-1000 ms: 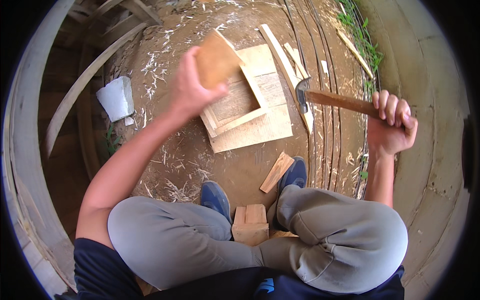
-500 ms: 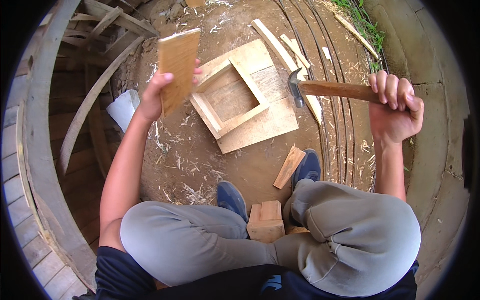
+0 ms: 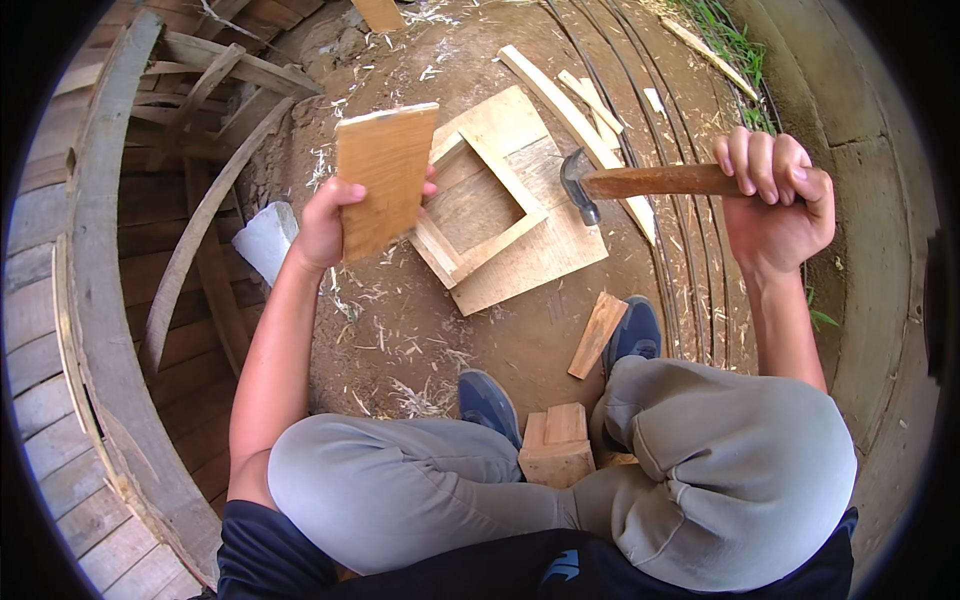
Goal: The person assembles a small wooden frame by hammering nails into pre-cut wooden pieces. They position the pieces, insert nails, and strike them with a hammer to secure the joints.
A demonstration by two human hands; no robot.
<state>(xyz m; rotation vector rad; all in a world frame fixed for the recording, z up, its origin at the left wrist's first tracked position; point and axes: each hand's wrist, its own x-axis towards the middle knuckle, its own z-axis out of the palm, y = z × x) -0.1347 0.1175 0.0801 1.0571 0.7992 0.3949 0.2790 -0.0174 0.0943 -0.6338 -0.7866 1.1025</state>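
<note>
**Board raised in one hand, hammer in the other**

Squarely at upper centre of the frame, the left hand point(image 3: 322, 222) holds a flat rectangular wooden board point(image 3: 385, 178) upright, thumb showing on its near face and fingers wrapped behind its lower edge. At the right, the right hand point(image 3: 775, 200) has all its fingers curled tightly around the wooden handle of a claw hammer point(image 3: 640, 184); the metal head hangs above the open wooden frame point(image 3: 505, 210) lying on the dirt ground point(image 3: 500, 340) in the middle of the frame. The board partly overlaps the frame's left corner in this view, but it is lifted clear of it.

Below the frame, a short wood offcut point(image 3: 597, 333) lies beside a blue shoe point(image 3: 634, 335). A chunky wood block point(image 3: 555, 443) sits between the person's grey-trousered knees at lower centre. Thin wooden strips point(image 3: 570, 110) lie at upper right, and curved planks point(image 3: 190, 250) line the left edge.
</note>
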